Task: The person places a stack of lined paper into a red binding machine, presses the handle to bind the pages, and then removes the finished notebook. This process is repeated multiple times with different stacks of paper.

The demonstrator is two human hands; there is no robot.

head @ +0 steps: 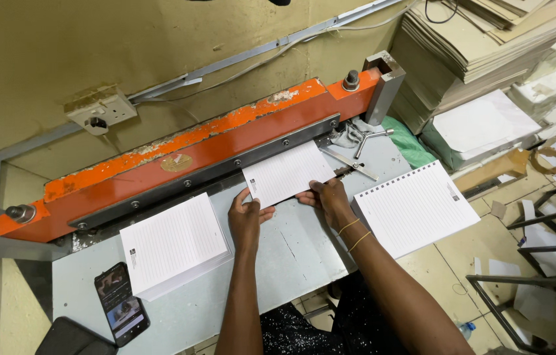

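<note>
Two hands are in view, the left hand [245, 220] and the right hand [330, 200], both on one small batch of lined sheets [288, 173] at the orange paper cutter [186, 164], of which there is one. One thick stack of lined paper [173, 244] lies on the grey tabletop [298, 256]. One spiral-bound notebook [416, 207] lies at the right. One phone [121, 304] shows a lit screen. One pair of scissors [350, 164] lies near the blade. Two thin bangles [354, 234] circle the right wrist. One wall socket [101, 110] sits above.
</note>
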